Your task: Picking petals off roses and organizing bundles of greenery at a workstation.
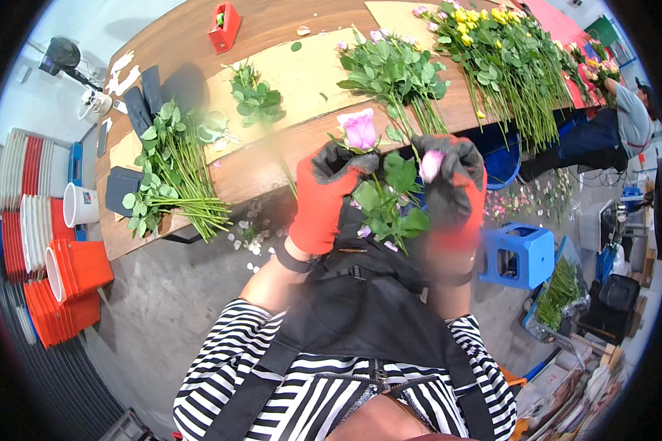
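Note:
My left hand [322, 197], in a red and black work glove, is closed just under the head of a lilac-pink rose [360, 128]. Its leaves [391, 197] hang below, between my two hands. My right hand [460, 192], gloved the same way, is closed with a loose pink petal [431, 166] at its fingertips, to the right of the flower. Beyond my hands, a bunch of pink roses [390, 70] lies on the wooden table [176, 37]. How much of the stem passes behind my left hand is hidden.
Cut leafy stems [191, 187] lie at the table's left edge, and yellow roses [485, 51] at the right. A red tape dispenser [224, 28] stands at the back. A blue stool [518, 253] and a co-worker [629, 121] are to the right; orange buckets [66, 294] sit left.

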Demonstrator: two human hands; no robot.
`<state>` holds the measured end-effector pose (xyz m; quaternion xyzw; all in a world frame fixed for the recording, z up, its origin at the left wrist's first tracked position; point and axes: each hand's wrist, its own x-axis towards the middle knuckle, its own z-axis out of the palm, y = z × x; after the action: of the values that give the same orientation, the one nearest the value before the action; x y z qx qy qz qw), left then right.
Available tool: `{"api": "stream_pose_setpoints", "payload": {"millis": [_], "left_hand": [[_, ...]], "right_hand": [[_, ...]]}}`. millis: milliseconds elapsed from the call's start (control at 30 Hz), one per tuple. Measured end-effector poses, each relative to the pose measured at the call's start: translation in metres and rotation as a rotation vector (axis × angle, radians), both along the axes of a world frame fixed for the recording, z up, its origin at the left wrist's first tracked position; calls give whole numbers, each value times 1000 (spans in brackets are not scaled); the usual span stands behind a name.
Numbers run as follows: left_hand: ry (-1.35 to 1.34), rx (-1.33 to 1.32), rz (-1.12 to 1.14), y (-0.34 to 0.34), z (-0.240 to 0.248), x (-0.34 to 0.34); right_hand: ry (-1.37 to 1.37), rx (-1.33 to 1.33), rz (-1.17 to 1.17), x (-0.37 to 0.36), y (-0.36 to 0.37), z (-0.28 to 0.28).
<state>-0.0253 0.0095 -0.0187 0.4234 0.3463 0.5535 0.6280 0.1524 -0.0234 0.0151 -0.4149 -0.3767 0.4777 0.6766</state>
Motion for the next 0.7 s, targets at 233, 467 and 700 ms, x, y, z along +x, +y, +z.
{"api": "stream_pose_setpoints", "payload": {"millis": [233, 467, 700], "left_hand": [[-2, -76, 213, 25, 10, -12], [128, 45, 422, 78, -32, -59], [1620, -97, 57, 39, -113, -89]], "right_hand": [[-616, -116, 254, 27, -31, -66], [-170, -417, 262, 17, -48, -109], [-563, -248, -211, 93, 60, -150]]}}
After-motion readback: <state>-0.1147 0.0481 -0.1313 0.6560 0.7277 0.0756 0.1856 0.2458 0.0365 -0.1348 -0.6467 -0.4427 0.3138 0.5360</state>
